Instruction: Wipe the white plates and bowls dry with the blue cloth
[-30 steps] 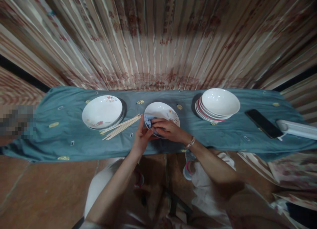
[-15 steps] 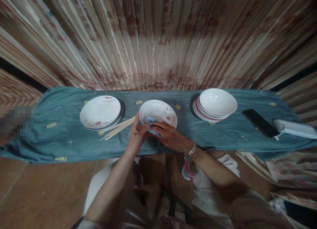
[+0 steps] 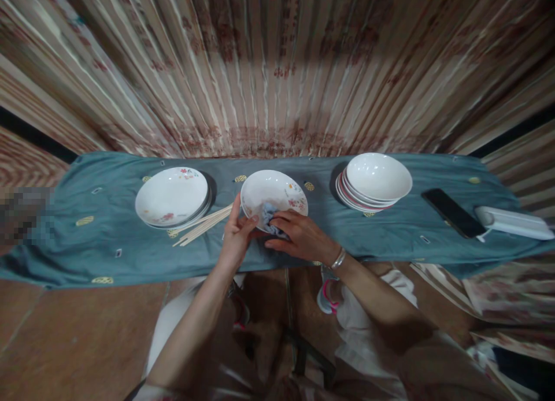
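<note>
A white plate [image 3: 273,187] with a flower pattern is held tilted toward me at the middle of the table. My left hand [image 3: 238,230] grips its near left edge, thumb over the rim. In my right hand [image 3: 299,233] is a crumpled light-blue cloth [image 3: 269,216], pressed against the plate's inner surface near the front rim. The fingers partly cover the cloth. Just left of the plate lie several wooden chopsticks [image 3: 203,225], their far ends close to my left hand.
A stack of flowered plates [image 3: 171,196] stands to the left, a stack of white bowls [image 3: 379,178] to the right. Farther right lie a black phone [image 3: 453,212] and a white device [image 3: 518,223]. A teal cloth [image 3: 125,227] covers the narrow table; a patterned curtain [image 3: 269,71] hangs behind.
My right hand has shifted slightly on the cloth, its fingers more spread, and the plate tilts a little more toward me. Both hands have moved apart slightly; the left still grips the plate.
</note>
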### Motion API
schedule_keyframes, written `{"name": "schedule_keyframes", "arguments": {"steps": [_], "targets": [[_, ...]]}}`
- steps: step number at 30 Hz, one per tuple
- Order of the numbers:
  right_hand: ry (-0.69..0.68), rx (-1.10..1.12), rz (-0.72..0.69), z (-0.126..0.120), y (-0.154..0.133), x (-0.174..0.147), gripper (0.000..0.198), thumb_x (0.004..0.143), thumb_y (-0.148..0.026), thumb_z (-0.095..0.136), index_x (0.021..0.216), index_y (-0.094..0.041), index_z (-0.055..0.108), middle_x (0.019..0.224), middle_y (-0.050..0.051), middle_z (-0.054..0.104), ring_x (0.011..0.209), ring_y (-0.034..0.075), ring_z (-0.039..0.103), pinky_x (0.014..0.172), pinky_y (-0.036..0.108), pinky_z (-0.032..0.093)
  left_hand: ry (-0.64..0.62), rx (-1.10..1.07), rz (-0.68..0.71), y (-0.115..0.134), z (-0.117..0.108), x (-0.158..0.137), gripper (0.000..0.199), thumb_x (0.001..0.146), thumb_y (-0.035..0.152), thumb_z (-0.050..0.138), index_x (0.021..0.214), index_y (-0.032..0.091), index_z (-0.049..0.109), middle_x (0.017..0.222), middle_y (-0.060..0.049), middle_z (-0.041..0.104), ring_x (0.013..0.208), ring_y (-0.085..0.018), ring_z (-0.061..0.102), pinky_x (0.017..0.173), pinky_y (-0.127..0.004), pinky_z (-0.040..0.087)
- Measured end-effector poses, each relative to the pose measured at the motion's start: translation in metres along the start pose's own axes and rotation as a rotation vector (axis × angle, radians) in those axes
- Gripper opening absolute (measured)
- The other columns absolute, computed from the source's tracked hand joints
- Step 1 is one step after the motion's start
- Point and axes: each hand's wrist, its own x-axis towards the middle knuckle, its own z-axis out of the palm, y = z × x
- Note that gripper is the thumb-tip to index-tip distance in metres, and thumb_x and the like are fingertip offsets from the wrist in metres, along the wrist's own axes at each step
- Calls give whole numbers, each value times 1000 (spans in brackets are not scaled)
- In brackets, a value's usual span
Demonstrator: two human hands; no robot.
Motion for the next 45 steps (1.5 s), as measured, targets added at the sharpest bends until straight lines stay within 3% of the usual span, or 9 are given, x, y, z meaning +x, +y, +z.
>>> {"name": "schedule_keyframes", "arguments": {"steps": [8,14,21,27,34,37,40,45], "targets": [[18,-57,145,-1,22,-2,32,98,-39,43,100,-16,65,104,13,67,107,24,61,98,41,48,-24,12,-18,-2,-1,1,110,60,31,85,152,29,24,95,-5,74,79,-24,70,66,-34,61],[67,-87,203,0,34,0,37,99,-40,41,108,-14,65,115,15,64,113,26,58,102,44,46,-35,21,-35,-4,2,-1,111,59,32,84,152,29,24,106,-7,73,80,-23,70,62,-31,60],[77,-116,174,3,41,7,44,100,-39,36,124,-11,61,129,17,59,122,27,53,109,47,39,-75,37,-57,-6,2,-3,105,64,31,82,151,32,25,106,-5,73,86,-22,70,69,-34,61],[71,-31,127,12,35,14,48,100,-39,36,128,-9,59,138,18,55,129,27,48,113,49,32,-86,10,-59,-10,3,-5,103,62,31,83,150,31,29,99,-2,74,73,-18,68,64,-31,60],[19,217,12,13,20,18,41,101,-34,32,110,-16,69,127,13,63,123,22,54,109,44,38,-72,-3,-44,-12,-3,-2,100,65,29,81,150,32,29,89,0,74,74,-18,68,70,-34,60],[8,323,41,11,16,16,43,101,-35,32,101,-16,70,120,10,67,116,20,58,106,39,41,-59,20,-26,-9,-4,-1,102,65,30,81,152,30,26,85,0,73,71,-18,68,68,-33,61],[-4,391,68,6,16,13,45,102,-36,30,92,-17,70,105,7,71,105,18,63,98,35,45,-52,46,-14,-7,-4,0,104,65,32,80,152,29,24,93,-3,73,72,-20,69,65,-34,61],[-98,297,150,-5,21,8,51,103,-38,27,77,-17,66,83,5,70,81,16,65,83,30,48,-46,69,-9,-6,-4,1,106,64,33,81,152,31,23,103,-6,73,77,-22,70,66,-35,61]]}}
